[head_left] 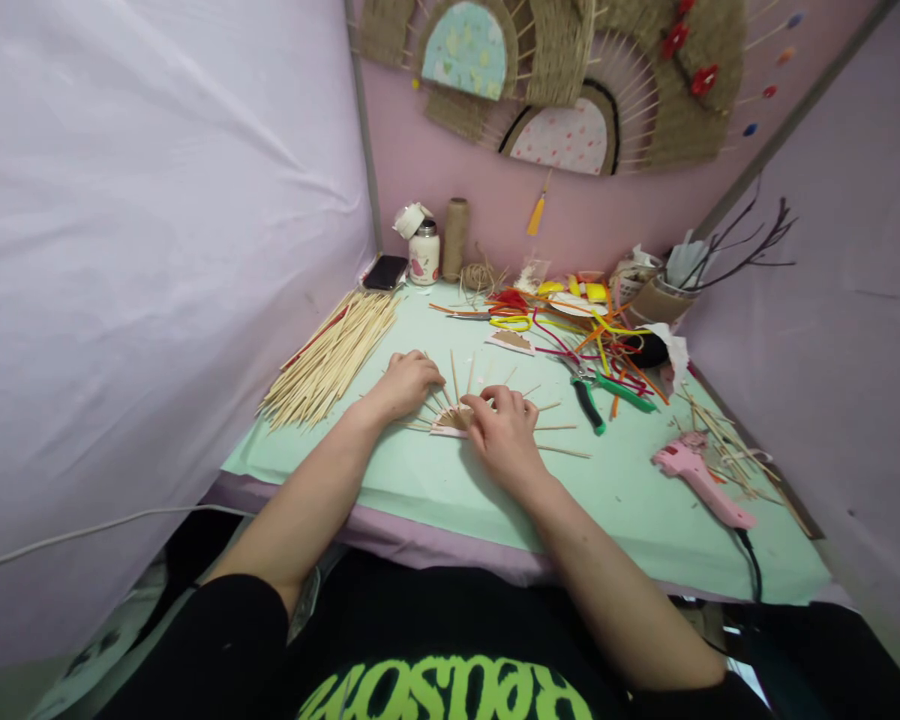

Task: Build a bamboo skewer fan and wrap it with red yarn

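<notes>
On the table lies a small cardboard half-circle [450, 420] with a pale edge, and thin wooden sticks [556, 428] fan outward from it. The fingertips of my left hand [411, 385] are closed on one of the sticks at the fan's upper left. My right hand [504, 430] rests over the right part of the half-circle, fingers bent inward near the sticks' bases. What lies between those fingers is hidden. A thick pile of similar sticks [330, 365] is to the left of my left hand.
Behind the fan are yellow-handled scissors [511, 322], another cardboard half-circle [510, 342] and coloured pipe cleaners [604, 335]. Green-handled pliers [589, 400] and a pink glue gun [701, 483] lie to the right. A phone [385, 273], bottle [424, 255] and twine roll [456, 238] are at the back.
</notes>
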